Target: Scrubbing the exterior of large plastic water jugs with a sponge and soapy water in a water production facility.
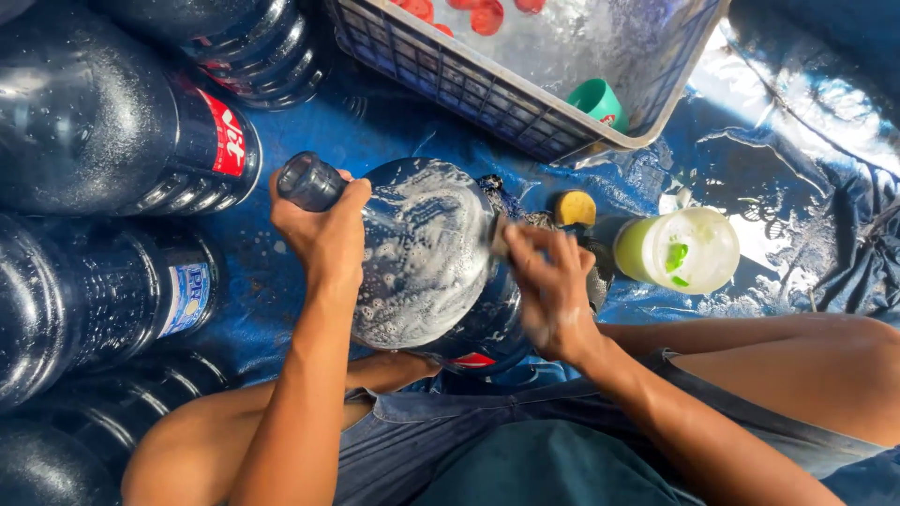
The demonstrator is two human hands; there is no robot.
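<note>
Scrubbing 1 soapy water jug [427,258]: left hand [323,234] is gripping its neck, right hand [553,290] is clutching a scrubber; suds covering roughly half.

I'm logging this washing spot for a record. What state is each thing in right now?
Big blue water jug: on its side, covered in suds, uncapped.
Left hand: grip closed round the jug's neck.
Right hand: pressing a scrubber on the jug, blurred.
Grey crate: holds red caps, wet.
Green-lidded tub: lying on its side.
Stacked jugs: lying down, wet.
</note>
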